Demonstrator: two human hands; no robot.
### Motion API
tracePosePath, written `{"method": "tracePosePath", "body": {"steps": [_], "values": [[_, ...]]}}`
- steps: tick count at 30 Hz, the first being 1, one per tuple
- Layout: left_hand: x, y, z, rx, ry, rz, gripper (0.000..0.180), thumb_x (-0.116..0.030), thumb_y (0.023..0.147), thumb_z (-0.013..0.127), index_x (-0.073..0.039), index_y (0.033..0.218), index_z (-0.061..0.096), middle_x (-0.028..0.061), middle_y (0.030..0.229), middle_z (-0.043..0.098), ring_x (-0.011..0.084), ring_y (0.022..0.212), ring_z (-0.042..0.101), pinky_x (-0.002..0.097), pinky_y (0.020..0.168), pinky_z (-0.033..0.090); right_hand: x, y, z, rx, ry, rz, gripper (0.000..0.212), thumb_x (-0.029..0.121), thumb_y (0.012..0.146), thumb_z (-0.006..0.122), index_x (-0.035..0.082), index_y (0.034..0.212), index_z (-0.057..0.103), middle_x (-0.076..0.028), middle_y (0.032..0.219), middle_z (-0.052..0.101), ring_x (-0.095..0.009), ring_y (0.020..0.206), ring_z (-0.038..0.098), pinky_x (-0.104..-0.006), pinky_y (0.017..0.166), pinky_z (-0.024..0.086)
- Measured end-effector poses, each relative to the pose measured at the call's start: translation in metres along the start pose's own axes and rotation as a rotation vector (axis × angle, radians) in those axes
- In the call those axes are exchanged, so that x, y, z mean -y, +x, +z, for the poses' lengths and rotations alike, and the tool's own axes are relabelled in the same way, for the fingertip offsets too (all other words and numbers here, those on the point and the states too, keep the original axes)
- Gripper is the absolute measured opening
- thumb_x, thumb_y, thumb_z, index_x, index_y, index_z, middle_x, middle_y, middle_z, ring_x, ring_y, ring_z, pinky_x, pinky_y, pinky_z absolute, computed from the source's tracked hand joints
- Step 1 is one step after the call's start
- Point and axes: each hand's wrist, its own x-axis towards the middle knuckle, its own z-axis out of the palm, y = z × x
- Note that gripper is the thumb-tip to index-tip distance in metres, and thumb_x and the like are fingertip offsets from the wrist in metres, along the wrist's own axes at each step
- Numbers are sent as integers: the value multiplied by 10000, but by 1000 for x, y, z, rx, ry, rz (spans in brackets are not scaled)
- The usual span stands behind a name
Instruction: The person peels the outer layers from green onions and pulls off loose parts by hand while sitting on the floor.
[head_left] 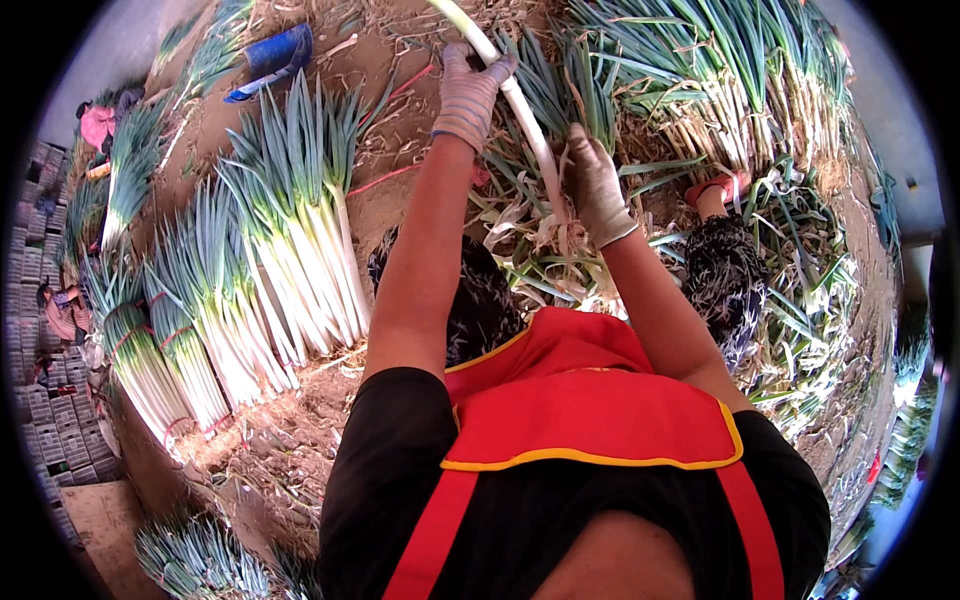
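Note:
A long green onion (527,118) with a white stalk slants across the upper middle, its root end down. My left hand (468,98), in a pale striped glove, is closed around its upper part. The top of the plant runs out of the picture. Beside the lower stalk is my right hand (597,190), in a whitish glove, fingers closed; what they pinch, if anything, is hidden. Behind it stand green leaves (590,88). Peeled skins and leaf scraps (545,265) lie beneath both hands.
Upright bundles of cleaned green onions (310,230) stand to the left, some tied. Uncleaned onions (740,90) are heaped at the upper right. Trimmings (800,300) pile up at the right. A blue container (272,62) lies upper left. Other people sit at the far left edge.

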Motion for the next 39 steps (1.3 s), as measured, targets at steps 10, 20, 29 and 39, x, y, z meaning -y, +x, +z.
{"method": "tracePosePath", "body": {"steps": [10, 20, 29, 39], "values": [[2, -11, 18, 84, 161, 0, 463, -88, 762, 780, -20, 1065, 436, 97, 875, 591, 181, 748, 582, 347, 682, 534, 4, 2, 12, -24, -302, -149, 146, 154, 933, 598, 19, 989, 607, -41, 786, 630, -89, 626, 537, -237, 562, 446], [3, -14, 16, 55, -57, -133, 403, -90, 803, 739, -27, 1066, 440, 95, 895, 583, 224, 741, 614, 389, 623, 570, 0, 6, -5, 11, 68, 24, 383, 321, 914, 635, 19, 1127, 534, -35, 875, 599, -132, 774, 563, -266, 686, 465], [-3, -22, 25, 138, -252, -201, 355, -58, 829, 697, -29, 1082, 450, 107, 909, 572, 258, 735, 616, 439, 658, 577, 11, 9, 4, 13, 52, 28, 118, 109, 925, 593, 13, 992, 575, -81, 861, 632, -153, 736, 617, -270, 652, 517], [-2, -11, 7, 87, -371, -211, 327, -47, 834, 678, -49, 1089, 473, 91, 941, 567, 259, 810, 603, 477, 709, 591, 3, -2, -3, 118, 58, 29, 300, 244, 963, 567, 13, 1147, 514, -93, 990, 616, -154, 878, 574, -267, 809, 467]]}}
